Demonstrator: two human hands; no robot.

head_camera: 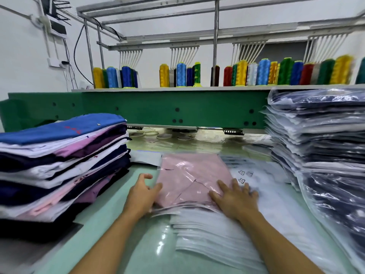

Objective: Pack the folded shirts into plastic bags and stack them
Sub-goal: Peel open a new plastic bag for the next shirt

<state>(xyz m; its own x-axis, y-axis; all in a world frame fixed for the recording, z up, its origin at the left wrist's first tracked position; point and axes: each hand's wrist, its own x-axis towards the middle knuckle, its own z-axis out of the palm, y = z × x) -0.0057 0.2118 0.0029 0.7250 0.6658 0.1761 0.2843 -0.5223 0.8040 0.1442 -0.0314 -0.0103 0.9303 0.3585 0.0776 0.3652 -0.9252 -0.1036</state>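
Observation:
A folded pink shirt (189, 177) lies inside a clear plastic bag in the middle of the green table (110, 230), on top of a pile of empty plastic bags (213, 234). My left hand (143, 194) grips the bag's near left edge, thumb on top. My right hand (235, 198) lies flat, fingers spread, on the shirt's near right corner. A stack of unbagged folded shirts (63, 165), blue one on top, stands at the left. A tall stack of bagged shirts (320, 139) stands at the right.
A green embroidery machine beam (158, 107) runs across behind the work area, with a shelf of coloured thread cones (256, 73) above it. More bagged dark shirts (339, 204) lean at the near right. Loose hoops (164, 134) lie under the beam.

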